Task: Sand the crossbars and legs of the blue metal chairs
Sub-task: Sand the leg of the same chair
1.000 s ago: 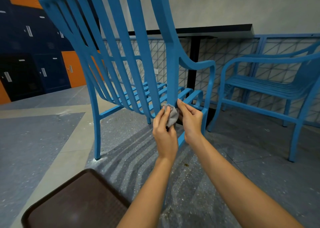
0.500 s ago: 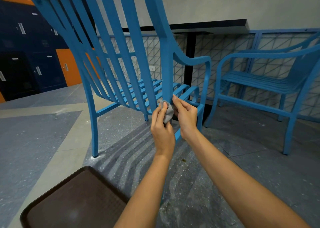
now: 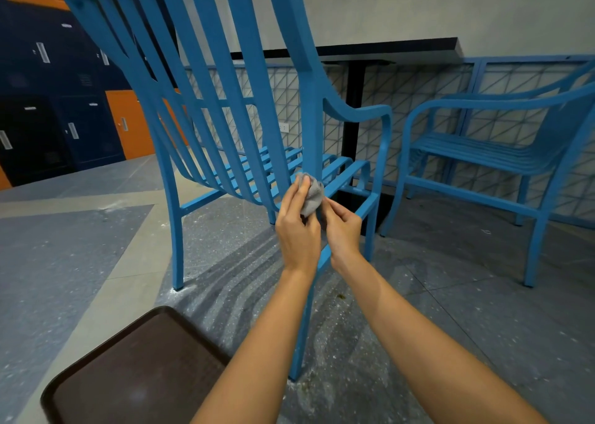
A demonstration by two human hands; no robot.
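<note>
A crumpled grey sanding pad [image 3: 311, 195] is pinched at the centre of the frame by both bare hands, against the rear upright of the nearer blue chair [image 3: 206, 79]. The left hand [image 3: 297, 230] is closed on the pad's left side, thumb and fingers curled over it; the right hand [image 3: 343, 230] is seen gripping the pad's lower right edge between thumb and fingertips. Compared with half a second earlier, the pad is shown more fully, bunched above the left fingers and pressed against the upright just where it meets the seat slats, while the right fingers, formerly stretched up along the upright, are now drawn in lower against the pad. Both forearms are extended from the bottom edge, as before.

The chair's rear leg [image 3: 304, 320] is seen running down between the wrists to the floor, where pale dust [image 3: 325, 388] is scattered around its foot. The chair's back slats fill the upper left of the frame, and its armrest curves to the right of centre. A second blue chair [image 3: 502, 153] is placed at the right edge, well apart from the hands. A dark brown tray [image 3: 135, 369] is seen in the lower left corner. A black tabletop [image 3: 370, 50] on a black post is set against the grey wall behind, and navy and orange lockers [image 3: 64, 117] line the left edge. The speckled grey floor [image 3: 64, 262] is unchanged.
</note>
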